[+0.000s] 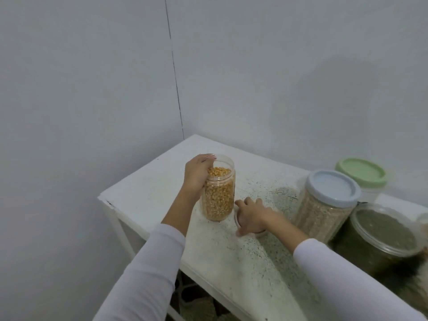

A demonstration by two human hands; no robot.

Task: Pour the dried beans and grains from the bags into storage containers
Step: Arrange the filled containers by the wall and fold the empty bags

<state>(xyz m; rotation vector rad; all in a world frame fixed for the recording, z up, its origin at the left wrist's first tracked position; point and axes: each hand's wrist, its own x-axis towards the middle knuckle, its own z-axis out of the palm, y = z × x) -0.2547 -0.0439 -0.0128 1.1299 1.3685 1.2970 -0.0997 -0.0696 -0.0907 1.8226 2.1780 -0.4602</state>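
A clear jar (218, 193) nearly full of yellow corn kernels stands open-topped on the white table (143, 191). My left hand (196, 173) grips it near the rim from the left side. Just right of the jar, my right hand (251, 215) lies over a round clear lid (259, 233) on the table, fingers curled round its edge. Most of the lid is hidden under the hand. No bag shows in view.
On the right stand a blue-lidded jar of pale grains (324, 205), a green-lidded jar (361, 174) behind it, and a clear-lidded tub of dark green grains (382, 237) in front. Walls meet in a corner behind the table. The tabletop is speckled with dark specks.
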